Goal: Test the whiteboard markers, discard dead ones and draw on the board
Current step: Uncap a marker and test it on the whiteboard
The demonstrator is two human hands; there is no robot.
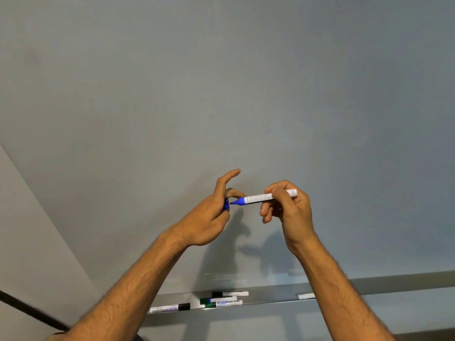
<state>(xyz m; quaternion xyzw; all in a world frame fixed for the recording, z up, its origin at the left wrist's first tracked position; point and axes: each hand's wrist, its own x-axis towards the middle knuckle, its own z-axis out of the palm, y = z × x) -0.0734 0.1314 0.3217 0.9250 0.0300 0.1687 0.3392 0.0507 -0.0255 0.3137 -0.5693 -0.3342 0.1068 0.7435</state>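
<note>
My right hand (pixel 286 207) grips a white whiteboard marker with a blue tip end (pixel 261 197), held level in front of the whiteboard (pixel 221 94). The marker is uncapped and its tip points left. My left hand (pixel 211 217) holds the blue cap (pixel 225 205) between thumb and curled fingers, with the index finger raised. The tip sits a short gap from the cap. The board surface shows no marks.
A metal tray (pixel 275 297) runs along the board's bottom edge. On it lie a black-capped marker (pixel 170 308), a green-capped marker (pixel 221 303), another black-capped marker (pixel 230 294) and a small white piece (pixel 306 296). A wall (pixel 32 230) borders the board at left.
</note>
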